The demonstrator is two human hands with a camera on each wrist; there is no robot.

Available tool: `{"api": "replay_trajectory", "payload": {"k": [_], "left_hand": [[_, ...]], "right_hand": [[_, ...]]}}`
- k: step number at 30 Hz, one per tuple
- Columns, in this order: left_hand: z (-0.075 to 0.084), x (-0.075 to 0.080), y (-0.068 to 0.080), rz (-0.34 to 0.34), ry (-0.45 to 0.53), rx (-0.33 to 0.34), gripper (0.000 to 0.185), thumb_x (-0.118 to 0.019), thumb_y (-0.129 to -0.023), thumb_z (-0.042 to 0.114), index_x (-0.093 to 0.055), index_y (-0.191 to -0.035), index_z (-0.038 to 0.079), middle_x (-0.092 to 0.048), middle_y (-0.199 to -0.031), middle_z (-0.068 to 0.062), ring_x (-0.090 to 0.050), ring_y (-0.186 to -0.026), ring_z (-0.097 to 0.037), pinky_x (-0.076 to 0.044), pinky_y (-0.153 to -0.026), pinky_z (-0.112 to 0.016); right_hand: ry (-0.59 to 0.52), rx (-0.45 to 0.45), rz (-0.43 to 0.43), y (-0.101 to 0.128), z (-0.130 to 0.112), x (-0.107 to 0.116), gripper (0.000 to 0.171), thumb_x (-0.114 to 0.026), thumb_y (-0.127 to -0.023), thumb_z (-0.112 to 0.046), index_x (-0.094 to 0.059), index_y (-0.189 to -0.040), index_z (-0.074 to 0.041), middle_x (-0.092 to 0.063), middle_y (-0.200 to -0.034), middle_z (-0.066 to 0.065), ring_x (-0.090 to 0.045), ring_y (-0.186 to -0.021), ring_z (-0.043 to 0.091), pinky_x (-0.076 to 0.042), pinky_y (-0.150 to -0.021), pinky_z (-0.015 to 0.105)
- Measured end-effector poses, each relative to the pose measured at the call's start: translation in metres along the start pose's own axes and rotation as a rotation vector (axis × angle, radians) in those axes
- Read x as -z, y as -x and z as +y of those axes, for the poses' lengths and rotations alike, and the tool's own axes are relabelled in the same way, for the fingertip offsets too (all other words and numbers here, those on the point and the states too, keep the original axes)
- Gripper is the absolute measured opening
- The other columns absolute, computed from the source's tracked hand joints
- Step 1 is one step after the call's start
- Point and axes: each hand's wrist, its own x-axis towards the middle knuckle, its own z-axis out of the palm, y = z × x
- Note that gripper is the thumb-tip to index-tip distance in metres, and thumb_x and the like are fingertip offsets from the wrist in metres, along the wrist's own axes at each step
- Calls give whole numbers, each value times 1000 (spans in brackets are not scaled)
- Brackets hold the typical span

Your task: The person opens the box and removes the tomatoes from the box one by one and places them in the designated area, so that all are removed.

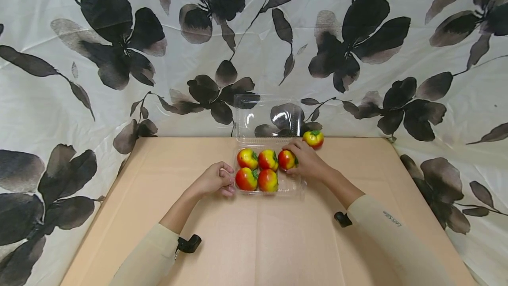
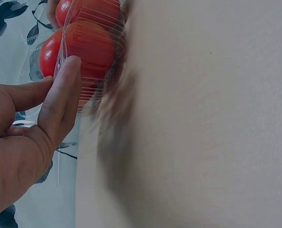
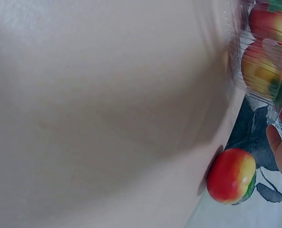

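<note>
Pinching the clear container (image 1: 291, 185) at its left edge, the left hand (image 1: 216, 180) steadies it; if that grip slipped, the thin plastic could skid. The right hand (image 1: 307, 160) has its fingers curled round a red-yellow fruit (image 1: 286, 159) at the container's far right corner (whether it touches bottom I cannot tell). Its knuckles might nudge the loose fruit (image 1: 313, 139) just behind, rolling it off the tabletop's (image 1: 293, 242) far edge.

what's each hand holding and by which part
The left hand pinches the clear container by its left edge; the right hand holds the back-right fruit in it by its sides.
</note>
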Motion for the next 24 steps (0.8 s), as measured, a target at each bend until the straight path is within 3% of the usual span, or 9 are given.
{"api": "replay_trajectory", "payload": {"k": [16,24], "left_hand": [[1,1,3,9,-3,4,27,-56,-100,-10,-42,-123,-9,-67,-84,-17,-72,-67,-22,-67,-69,-44],[-1,2,0,3,2,-4,27,-56,-100,-9,-42,-123,-10,-67,-84,-17,-72,-67,-22,-67,-65,-39]], "right_hand": [[-62,-31,-14,2,-2,3,74,-94,-75,-20,-57,-139,-11,-49,-148,13,-44,-134,38,-44,-115,58],[-145,-33,0,4,-3,3,74,-93,-75,-14,-54,-138,-7,-46,-147,15,-42,-134,39,-47,-112,60]]}}
